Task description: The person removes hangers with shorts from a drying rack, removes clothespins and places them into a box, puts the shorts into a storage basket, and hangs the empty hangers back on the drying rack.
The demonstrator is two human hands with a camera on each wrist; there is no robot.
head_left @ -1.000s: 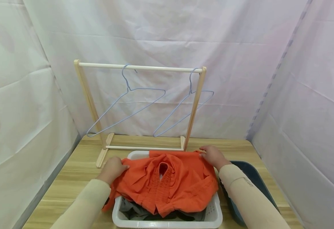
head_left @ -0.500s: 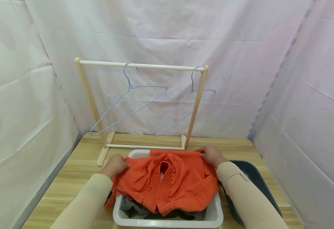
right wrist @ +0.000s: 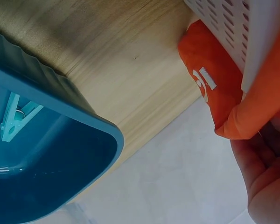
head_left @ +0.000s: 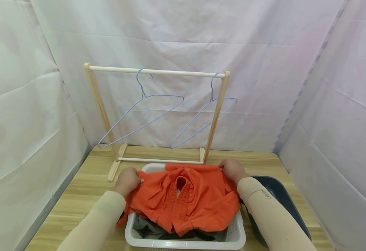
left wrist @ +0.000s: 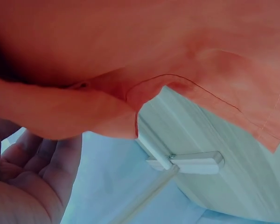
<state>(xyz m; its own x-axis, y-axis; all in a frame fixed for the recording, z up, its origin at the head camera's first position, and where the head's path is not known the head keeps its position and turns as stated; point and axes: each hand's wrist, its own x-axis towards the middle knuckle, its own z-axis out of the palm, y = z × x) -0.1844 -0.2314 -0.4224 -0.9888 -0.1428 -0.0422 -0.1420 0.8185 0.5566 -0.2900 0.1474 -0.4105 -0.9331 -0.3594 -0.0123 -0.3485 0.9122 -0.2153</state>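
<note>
A pair of orange shorts (head_left: 198, 198) with a gathered elastic waistband lies spread over a white basket (head_left: 186, 244). My left hand (head_left: 127, 181) pinches the cloth at its far left corner. At the far right corner, my right hand (head_left: 233, 170) pinches the edge between thumb and fingers. In the left wrist view, an orange fold (left wrist: 60, 112) hangs over the curled fingers. The right wrist view has a printed white mark (right wrist: 206, 80) on the cloth beside the basket's perforated wall. Dark grey clothing (head_left: 148, 228) lies inside the basket, partly covered by the shorts.
Behind the basket stands a wooden rack (head_left: 157, 72) with two blue wire hangers, a left one (head_left: 143, 95) and a right one (head_left: 212, 100). A dark blue bin (head_left: 277, 188) at the right holds a light-blue clothespin (right wrist: 16, 119). White cloth walls surround the wooden table (head_left: 73, 195).
My right fingers have come together on the cloth's edge. The left hand keeps its hold and has shifted slightly. The whole view has moved a little; the shorts lie nearly the same.
</note>
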